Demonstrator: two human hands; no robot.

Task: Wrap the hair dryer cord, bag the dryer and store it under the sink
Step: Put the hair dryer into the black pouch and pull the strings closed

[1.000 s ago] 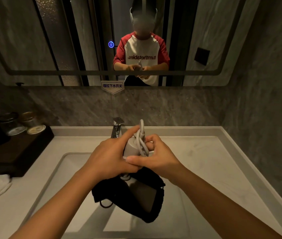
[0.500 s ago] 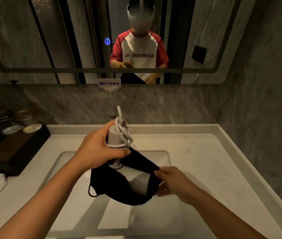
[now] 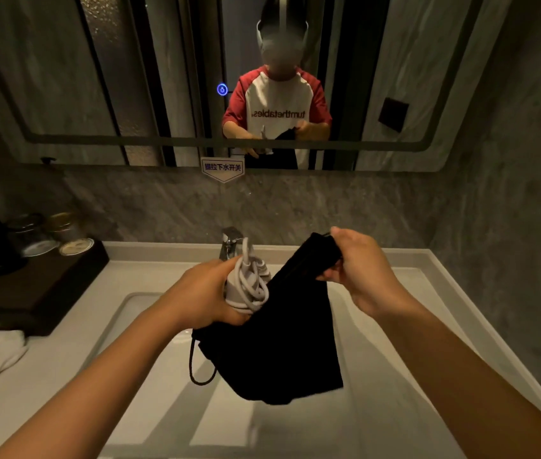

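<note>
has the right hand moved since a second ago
Yes. The right hand left the dryer handle, dipped to the black bag, then rose up and right, now lifting the bag's edge level with the faucet.

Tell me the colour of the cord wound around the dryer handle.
Pale grey-white, coiled cord, clearest in the head view, against the black fabric drawstring bag.

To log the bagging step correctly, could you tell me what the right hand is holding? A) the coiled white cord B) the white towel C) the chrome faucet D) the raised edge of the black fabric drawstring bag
D: the right hand pinches the upper edge of the black fabric drawstring bag, lifting it, while the left hand grips the grey hair dryer handle wrapped in its white cord.
</note>
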